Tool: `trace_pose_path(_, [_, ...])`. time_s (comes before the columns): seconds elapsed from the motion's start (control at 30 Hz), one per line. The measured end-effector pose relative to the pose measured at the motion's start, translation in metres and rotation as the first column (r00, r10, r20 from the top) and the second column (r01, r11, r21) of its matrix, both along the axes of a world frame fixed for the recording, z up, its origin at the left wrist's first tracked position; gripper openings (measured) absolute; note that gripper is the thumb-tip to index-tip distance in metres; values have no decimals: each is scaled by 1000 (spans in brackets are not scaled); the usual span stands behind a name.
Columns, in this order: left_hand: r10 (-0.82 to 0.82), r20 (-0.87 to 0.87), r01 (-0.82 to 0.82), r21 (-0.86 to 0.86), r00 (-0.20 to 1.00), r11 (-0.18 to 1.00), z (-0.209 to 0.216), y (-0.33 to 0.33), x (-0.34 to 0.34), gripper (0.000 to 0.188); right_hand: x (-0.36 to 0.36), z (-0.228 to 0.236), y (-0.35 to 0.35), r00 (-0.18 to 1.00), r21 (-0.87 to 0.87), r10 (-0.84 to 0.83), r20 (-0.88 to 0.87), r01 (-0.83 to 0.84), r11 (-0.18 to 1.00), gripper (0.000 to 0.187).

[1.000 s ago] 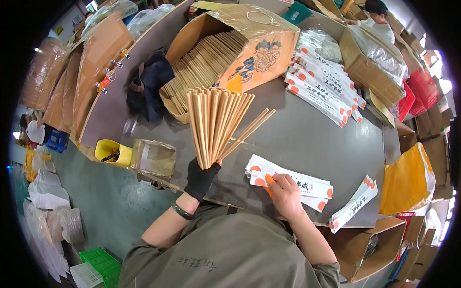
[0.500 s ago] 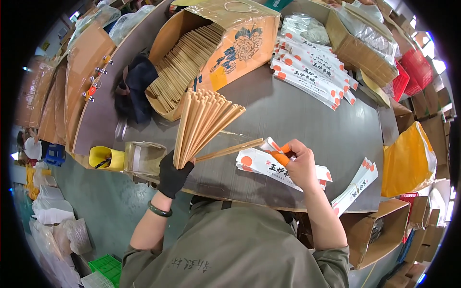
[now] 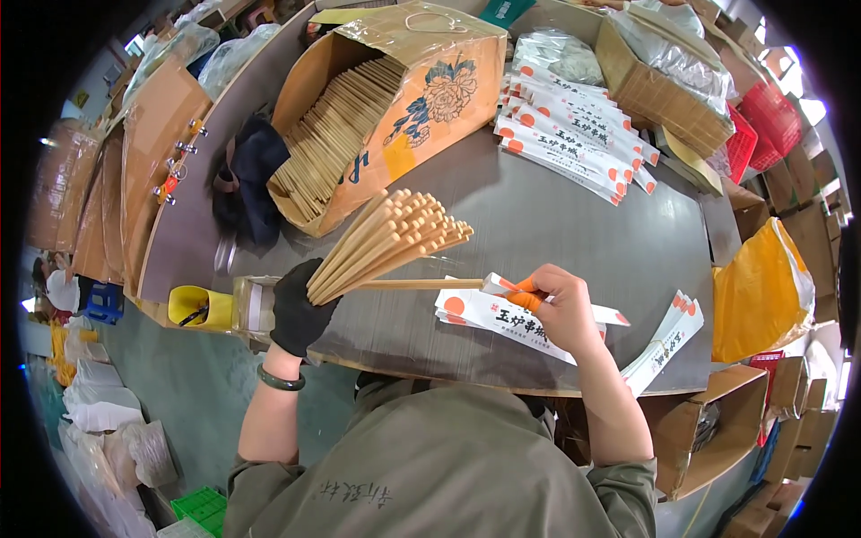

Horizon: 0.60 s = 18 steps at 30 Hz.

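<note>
My left hand (image 3: 301,309), in a black glove, is closed round a fanned bundle of wooden chopsticks (image 3: 395,238). One or two chopsticks stick out from the bundle to the right, and their far end meets the mouth of a white paper chopstick sleeve (image 3: 496,284). My right hand (image 3: 563,305), with orange covers on its fingers, pinches this sleeve. Most of the held sleeve is hidden by the hand. Under my right hand lies a stack of white sleeves with red dots (image 3: 502,323). To its right is another small stack of sleeves (image 3: 664,343) by the table edge.
A big open carton (image 3: 448,99) full of chopsticks lies on its side at the back left, beside dark cloth (image 3: 256,175). More sleeves (image 3: 574,134) are piled at the back. A yellow container (image 3: 211,308) sits at the left edge, a cardboard box (image 3: 659,85) at the back right.
My left hand has shifted slightly left and up, tilting the bundle to the right. The protruding chopsticks are now level, their end at the sleeve's mouth. My right hand has barely moved.
</note>
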State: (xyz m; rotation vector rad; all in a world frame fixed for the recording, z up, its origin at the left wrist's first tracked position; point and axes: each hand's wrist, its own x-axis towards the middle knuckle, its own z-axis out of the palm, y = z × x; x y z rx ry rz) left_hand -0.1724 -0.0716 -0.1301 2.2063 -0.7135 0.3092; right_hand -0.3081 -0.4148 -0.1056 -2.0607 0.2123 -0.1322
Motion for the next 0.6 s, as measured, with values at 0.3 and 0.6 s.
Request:
trace_pose_path(0.3, [-54,-18,50,-171,998,984,-6,-56,-21,22,23,-4,30,798,-540,307,518,27,841,14])
trace_pose_path(0.6, [-39,-544,-321,-549,838,772,-80,-114,-39,17,38,-38,59,886,-624,258,385,44,780,23])
